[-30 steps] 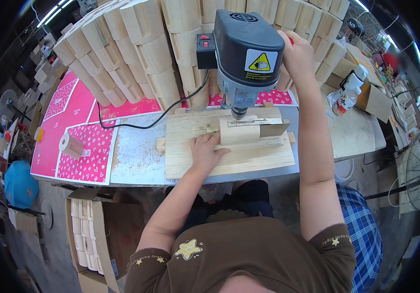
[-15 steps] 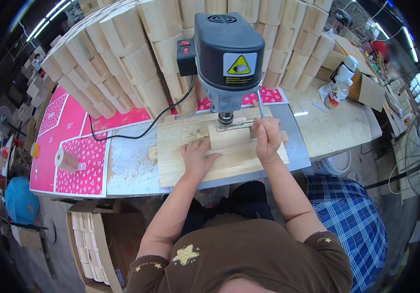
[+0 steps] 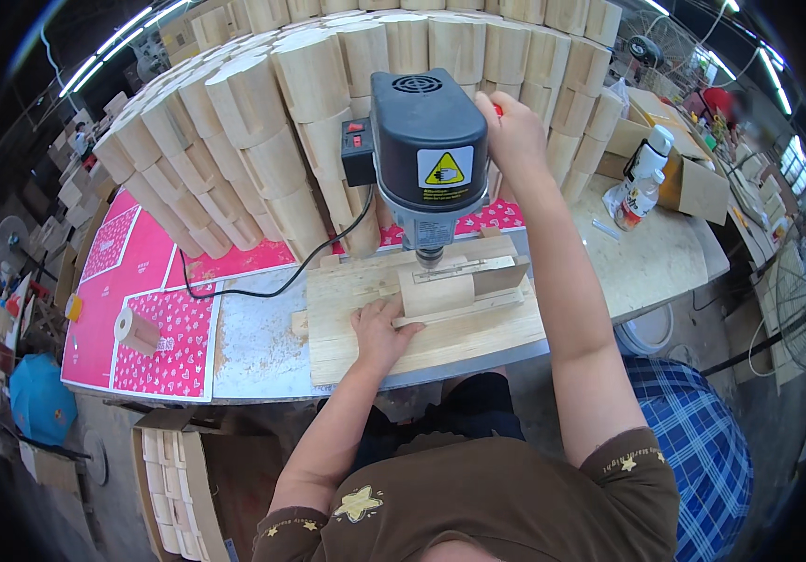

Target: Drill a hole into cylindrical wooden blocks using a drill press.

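carton, below the desk at left; pale wooden pieces within. wooden board, flat near the desk's front edge. left hand, on the board: fingers at the left end of a rounded wooden block, thumb spread apart from them. the block, lying on the board, under the chuck of a black-topped drill press. right hand, raised: fingers clamped on a red handle. stacked wooden cylinders, behind the drill press.
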Demonstrator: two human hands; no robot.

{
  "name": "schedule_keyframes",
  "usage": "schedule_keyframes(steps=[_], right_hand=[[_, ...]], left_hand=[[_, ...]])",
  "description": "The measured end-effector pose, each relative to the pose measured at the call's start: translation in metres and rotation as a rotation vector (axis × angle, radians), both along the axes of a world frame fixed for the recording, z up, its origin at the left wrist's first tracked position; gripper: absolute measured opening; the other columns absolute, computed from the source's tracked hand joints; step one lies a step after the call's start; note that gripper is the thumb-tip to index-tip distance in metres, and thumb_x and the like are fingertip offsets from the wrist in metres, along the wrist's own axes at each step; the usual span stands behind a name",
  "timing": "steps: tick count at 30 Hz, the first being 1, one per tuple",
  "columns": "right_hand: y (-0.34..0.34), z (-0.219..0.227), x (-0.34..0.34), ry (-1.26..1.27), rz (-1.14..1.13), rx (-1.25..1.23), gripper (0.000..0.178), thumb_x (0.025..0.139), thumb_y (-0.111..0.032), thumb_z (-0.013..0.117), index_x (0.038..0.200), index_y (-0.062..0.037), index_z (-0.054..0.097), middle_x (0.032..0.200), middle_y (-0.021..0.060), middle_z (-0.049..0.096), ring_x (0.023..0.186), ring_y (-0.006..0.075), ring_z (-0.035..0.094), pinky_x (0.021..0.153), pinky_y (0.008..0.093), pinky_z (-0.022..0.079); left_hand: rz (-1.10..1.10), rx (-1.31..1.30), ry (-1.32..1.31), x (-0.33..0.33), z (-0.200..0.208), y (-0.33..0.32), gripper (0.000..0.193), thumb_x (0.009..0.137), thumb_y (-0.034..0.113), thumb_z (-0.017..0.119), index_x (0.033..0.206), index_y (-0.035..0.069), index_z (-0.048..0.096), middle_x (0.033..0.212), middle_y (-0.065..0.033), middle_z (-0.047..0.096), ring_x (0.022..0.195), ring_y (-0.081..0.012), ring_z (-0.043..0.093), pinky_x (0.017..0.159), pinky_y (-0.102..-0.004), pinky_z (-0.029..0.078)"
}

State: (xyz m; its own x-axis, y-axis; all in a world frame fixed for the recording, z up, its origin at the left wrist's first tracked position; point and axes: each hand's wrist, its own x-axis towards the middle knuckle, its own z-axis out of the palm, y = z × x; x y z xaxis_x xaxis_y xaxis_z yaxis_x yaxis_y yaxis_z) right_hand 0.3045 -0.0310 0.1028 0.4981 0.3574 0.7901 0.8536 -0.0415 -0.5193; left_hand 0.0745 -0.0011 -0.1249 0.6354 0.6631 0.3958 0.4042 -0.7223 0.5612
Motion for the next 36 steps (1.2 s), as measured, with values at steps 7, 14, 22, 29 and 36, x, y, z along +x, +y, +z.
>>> schedule_keyframes(steps=[7,14,22,29,36], right_hand=[[-0.036,-0.045,-0.019,0.308,0.278,-0.143,0.035,0.091,-0.034,0.049,0.115,-0.0085,0.056,0.082,0.0193,0.063,0.077,0.0347,0.06,0.072,0.0409,0.046],[-0.095,-0.159,-0.021,-0.14,0.203,-0.699,0.027,0.083,-0.025,0.059,0.102,-0.0054,0.058,0.093,0.0096,0.057,0.093,0.0274,0.052,0.08,0.0376,0.039],[-0.098,-0.159,-0.034,-0.189,0.342,-0.621,0.022,0.079,-0.021,0.061,0.092,-0.004,0.056,0.086,0.0101,0.052,0.086,0.0299,0.049,0.075,0.0389,0.038],[-0.108,-0.16,-0.025,-0.177,0.28,-0.636,0.025,0.074,-0.022,0.066,0.09,-0.0047,0.057,0.084,0.0089,0.053,0.084,0.0288,0.05,0.074,0.0388,0.039],[-0.108,-0.16,-0.046,-0.173,0.389,-0.601,0.028,0.071,-0.019,0.069,0.091,-0.0042,0.056,0.084,0.009,0.053,0.083,0.0285,0.049,0.074,0.0382,0.039]], left_hand=[[0.055,-0.178,-0.129,0.006,-0.003,0.003,0.045,0.06,0.025,0.079,0.101,0.012,0.065,0.081,0.0003,0.058,0.088,-0.0174,0.054,0.09,-0.0386,0.028],[-0.032,-0.086,-0.188,-0.011,0.007,0.009,0.035,0.058,0.02,0.079,0.088,0.009,0.066,0.081,-0.0022,0.057,0.082,-0.0197,0.055,0.087,-0.0374,0.033],[-0.096,-0.125,-0.234,-0.102,0.033,0.015,0.033,0.055,0.01,0.076,0.085,0.004,0.063,0.08,-0.0081,0.057,0.075,-0.0232,0.057,0.067,-0.0313,0.046],[0.053,-0.683,-0.424,-0.166,0.068,0.028,0.015,0.07,0.004,0.072,0.079,0.001,0.061,0.061,0.0032,0.05,0.051,-0.0021,0.045,0.048,-0.0171,0.038],[0.237,-1.069,-0.383,-0.113,0.069,0.01,0.029,0.074,0.024,0.073,0.068,-0.001,0.059,0.055,-0.0016,0.052,0.041,-0.0063,0.043,0.035,-0.0209,0.032]])
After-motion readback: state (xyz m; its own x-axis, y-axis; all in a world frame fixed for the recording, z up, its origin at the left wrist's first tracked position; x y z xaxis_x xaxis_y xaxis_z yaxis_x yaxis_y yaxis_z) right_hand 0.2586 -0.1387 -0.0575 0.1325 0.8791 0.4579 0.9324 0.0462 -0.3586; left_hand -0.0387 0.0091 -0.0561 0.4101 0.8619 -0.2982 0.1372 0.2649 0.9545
